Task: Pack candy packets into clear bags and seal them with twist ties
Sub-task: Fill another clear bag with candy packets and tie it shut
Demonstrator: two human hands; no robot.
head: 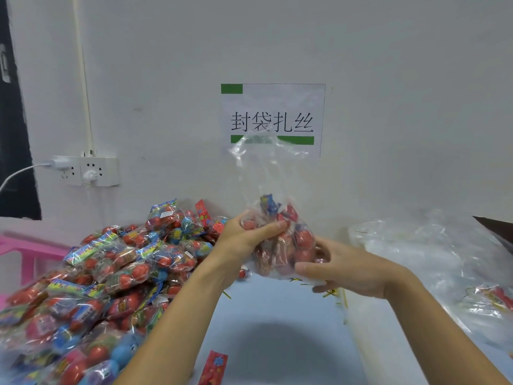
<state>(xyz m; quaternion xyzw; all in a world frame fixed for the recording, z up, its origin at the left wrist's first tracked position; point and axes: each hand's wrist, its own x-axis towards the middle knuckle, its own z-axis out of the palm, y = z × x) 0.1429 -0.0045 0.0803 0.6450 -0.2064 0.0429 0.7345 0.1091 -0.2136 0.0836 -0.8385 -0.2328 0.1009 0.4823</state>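
Observation:
A clear bag stands upright above the table, its open top loose and its lower part filled with red and blue candy packets. My left hand grips the filled part from the left, fingers curled across its front. My right hand cups the bag's bottom right side, fingers curled under it. A large heap of candy packets covers the left of the table. Yellow-green twist ties lie on the table below my right hand.
A pile of empty clear bags lies at the right, with a filled bag near the edge. One red packet lies at the front. A wall sign, a power socket and a pink stool stand behind.

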